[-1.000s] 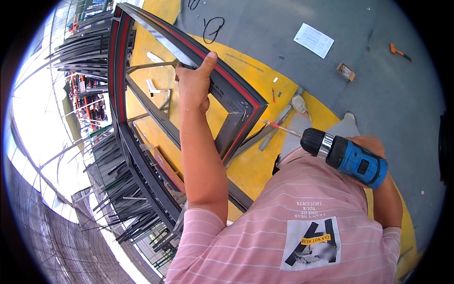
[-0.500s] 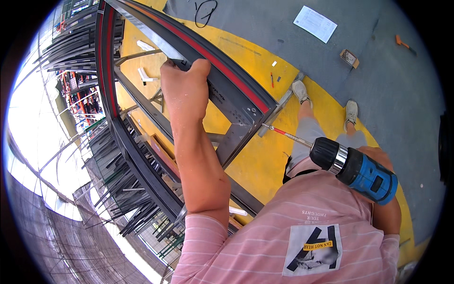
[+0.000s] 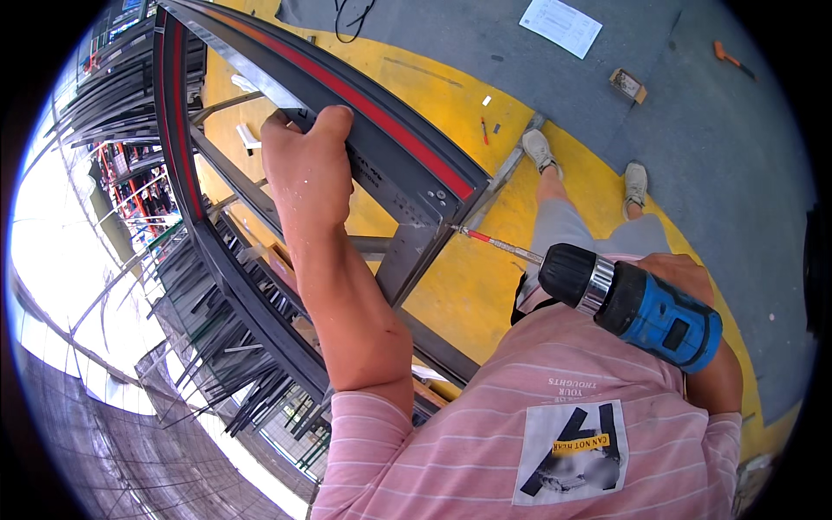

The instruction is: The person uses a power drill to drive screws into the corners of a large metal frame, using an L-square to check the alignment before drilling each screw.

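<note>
My left hand (image 3: 308, 169) is closed round the inner edge of a dark metal frame (image 3: 381, 169), which has a red strip along it. In my right hand (image 3: 680, 276), partly hidden behind the tool, is a blue and black cordless drill (image 3: 637, 308). A long driver bit (image 3: 498, 244) with a red section extends from its chuck toward the frame. The bit's tip is at the side face of the frame's near corner; whether it touches a screw is too small to tell. Two screw heads or holes (image 3: 436, 195) show on the corner's upper face.
Grey metal supports (image 3: 511, 165) carry the frame. Stacks of dark profiles (image 3: 286, 381) lie at the left. On the floor are a paper sheet (image 3: 562, 26), a small open box (image 3: 627, 85), an orange-headed hammer (image 3: 732, 59), a red screwdriver-like tool (image 3: 484, 130) and a black cable (image 3: 354, 24).
The scene has shifted slightly left and up in the view. Both hands keep their holds, and the bit stays at the frame's corner.
</note>
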Available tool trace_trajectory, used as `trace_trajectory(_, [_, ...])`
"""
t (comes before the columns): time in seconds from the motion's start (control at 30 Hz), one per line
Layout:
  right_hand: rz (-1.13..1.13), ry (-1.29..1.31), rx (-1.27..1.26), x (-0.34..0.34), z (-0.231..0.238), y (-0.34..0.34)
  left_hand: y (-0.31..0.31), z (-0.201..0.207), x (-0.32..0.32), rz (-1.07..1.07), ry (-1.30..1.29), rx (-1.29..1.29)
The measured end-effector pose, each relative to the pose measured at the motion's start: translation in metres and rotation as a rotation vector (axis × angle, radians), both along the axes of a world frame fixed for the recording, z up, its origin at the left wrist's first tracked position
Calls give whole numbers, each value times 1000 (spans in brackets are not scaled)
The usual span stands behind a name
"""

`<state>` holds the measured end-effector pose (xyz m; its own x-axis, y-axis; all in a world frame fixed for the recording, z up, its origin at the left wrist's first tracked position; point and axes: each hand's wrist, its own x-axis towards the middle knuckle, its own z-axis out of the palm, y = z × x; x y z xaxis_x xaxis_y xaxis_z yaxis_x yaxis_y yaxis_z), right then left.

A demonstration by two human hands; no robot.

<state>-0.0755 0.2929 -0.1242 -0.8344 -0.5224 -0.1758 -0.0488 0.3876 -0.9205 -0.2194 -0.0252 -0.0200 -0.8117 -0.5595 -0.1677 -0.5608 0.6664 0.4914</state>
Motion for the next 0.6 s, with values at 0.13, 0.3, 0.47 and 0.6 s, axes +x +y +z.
trace_trajectory(0.13, [141, -44, 278, -4, 9, -4, -1, 0, 1, 2, 6, -12])
trace_trajectory(0.3, [193, -38, 283, -10, 12, 1, 2, 3, 3, 27, -27, 11])
trace_trajectory(0.47, [188, -195, 446, -19, 23, -1, -14, -8, 3, -47, 37, -63])
trace_trajectory(0.6, [88, -73, 334, -19, 37, 12, -18, -11, 9, -75, 50, -114])
